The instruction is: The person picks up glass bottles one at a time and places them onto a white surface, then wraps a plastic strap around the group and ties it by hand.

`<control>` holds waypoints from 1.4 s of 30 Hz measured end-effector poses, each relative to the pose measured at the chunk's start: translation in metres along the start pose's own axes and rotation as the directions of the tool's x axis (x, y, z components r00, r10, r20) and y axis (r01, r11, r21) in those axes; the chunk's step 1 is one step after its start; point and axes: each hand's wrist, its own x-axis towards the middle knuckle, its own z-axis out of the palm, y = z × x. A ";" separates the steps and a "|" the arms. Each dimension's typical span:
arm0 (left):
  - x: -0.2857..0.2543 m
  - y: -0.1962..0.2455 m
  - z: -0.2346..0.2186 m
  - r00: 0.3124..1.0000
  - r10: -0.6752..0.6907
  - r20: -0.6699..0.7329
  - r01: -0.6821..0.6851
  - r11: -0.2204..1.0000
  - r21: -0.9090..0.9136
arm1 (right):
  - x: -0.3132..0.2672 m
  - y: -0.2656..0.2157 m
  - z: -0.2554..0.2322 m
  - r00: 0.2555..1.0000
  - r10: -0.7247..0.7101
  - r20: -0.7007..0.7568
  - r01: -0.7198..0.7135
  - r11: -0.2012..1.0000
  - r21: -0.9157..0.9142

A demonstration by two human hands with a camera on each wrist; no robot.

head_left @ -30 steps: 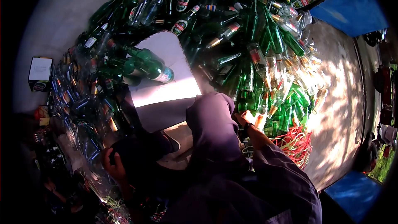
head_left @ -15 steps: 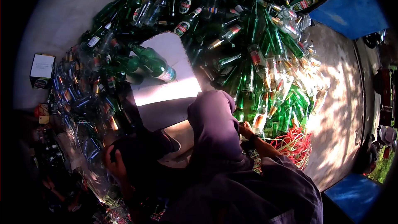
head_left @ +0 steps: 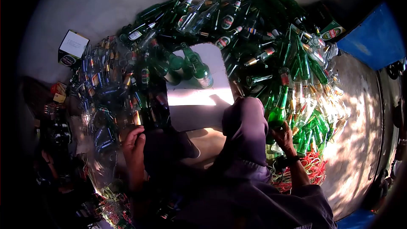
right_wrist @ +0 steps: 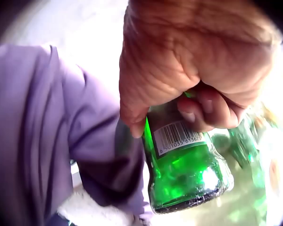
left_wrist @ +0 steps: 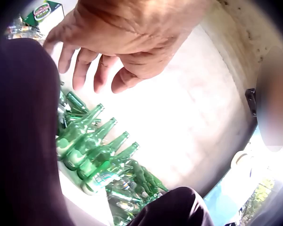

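Observation:
My right hand (head_left: 283, 138) grips a green glass beer bottle (head_left: 277, 112) beside the right knee. In the right wrist view, fingers and thumb wrap around the bottle (right_wrist: 188, 169), whose barcode label shows just below them; its base points down and its neck is hidden by the hand. My left hand (head_left: 135, 148) hangs in the air left of the lap, holding nothing. Its fingers (left_wrist: 101, 73) spread loosely in the left wrist view. Several green bottles (left_wrist: 99, 160) stand upright in a row on a pale board (head_left: 199, 116) before the knees.
A large heap of green and clear bottles (head_left: 311, 76) surrounds the board on the far side and right, with more bottles (head_left: 108, 89) at left. Tangled red and pale straps (head_left: 311, 171) lie near the right forearm. A carton (head_left: 73, 48) and a blue panel (head_left: 375, 38) stand farther off.
My right hand has drawn back from the heap, lifting a green bottle. The left hand has come up and forward with fingers extended. The head view has shifted, moving the scene rightward.

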 end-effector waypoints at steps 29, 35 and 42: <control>0.007 0.119 0.077 0.950 0.194 0.244 -0.207 0.978 0.031 | -0.059 -0.304 0.038 0.542 -0.739 0.400 0.827 0.555 -0.094; 0.069 0.032 0.083 0.991 0.101 0.083 -0.103 0.995 0.016 | -0.078 -0.224 0.021 0.559 -0.714 0.421 0.730 0.665 0.158; 0.127 -0.044 0.088 0.983 0.181 0.026 -0.183 0.979 0.089 | -0.163 -0.082 -0.021 0.955 0.122 0.269 -0.112 0.992 -0.052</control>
